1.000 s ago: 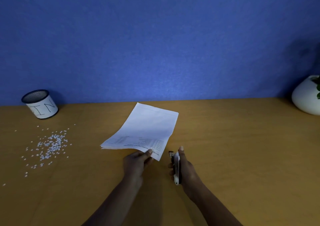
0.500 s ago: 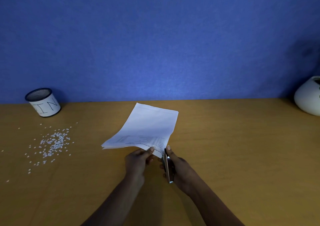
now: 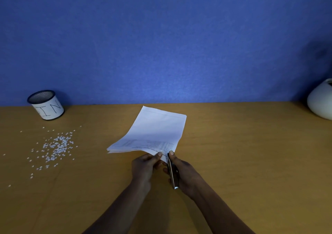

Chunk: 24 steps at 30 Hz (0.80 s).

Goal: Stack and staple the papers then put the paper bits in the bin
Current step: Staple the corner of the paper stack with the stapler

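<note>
A stack of white papers (image 3: 154, 131) lies on the wooden table (image 3: 242, 153), its near edge lifted. My left hand (image 3: 144, 167) pinches the near right corner of the stack. My right hand (image 3: 185, 174) grips a dark metal stapler (image 3: 172, 173) whose front end sits at that same corner. Small white paper bits (image 3: 55, 146) lie scattered on the table at the left. A mesh bin (image 3: 45, 104) with a white label stands behind them against the wall.
A white round vase (image 3: 321, 100) stands at the far right edge of the table. A blue wall (image 3: 161, 45) runs behind the table.
My right hand has brought the stapler leftward to the paper corner that my left hand holds. The stack has stayed in place.
</note>
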Tool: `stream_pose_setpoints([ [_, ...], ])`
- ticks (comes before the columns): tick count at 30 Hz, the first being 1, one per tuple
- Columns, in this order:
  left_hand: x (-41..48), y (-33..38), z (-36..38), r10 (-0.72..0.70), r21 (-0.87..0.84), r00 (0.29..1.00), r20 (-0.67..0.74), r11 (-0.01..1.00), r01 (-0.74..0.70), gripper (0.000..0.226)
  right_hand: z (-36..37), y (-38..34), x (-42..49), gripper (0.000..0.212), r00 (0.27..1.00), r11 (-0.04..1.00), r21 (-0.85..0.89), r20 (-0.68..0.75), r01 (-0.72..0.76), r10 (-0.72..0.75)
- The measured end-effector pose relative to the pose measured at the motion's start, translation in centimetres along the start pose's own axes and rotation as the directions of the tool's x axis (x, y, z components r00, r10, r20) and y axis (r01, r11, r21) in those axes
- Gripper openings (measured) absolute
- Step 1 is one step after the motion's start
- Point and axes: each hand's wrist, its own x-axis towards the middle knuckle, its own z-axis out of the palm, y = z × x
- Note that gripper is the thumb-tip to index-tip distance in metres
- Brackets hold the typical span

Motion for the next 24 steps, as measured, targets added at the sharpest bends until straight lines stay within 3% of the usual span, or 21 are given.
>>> stream_pose_setpoints([
  [24,0.08,-0.28,0.04,0.002,0.024,1.000,0.026,1.000,-0.003,0.016,0.05,0.56,0.68,0.027,0.997,0.997,-0.039,-0.044,0.062,-0.064],
])
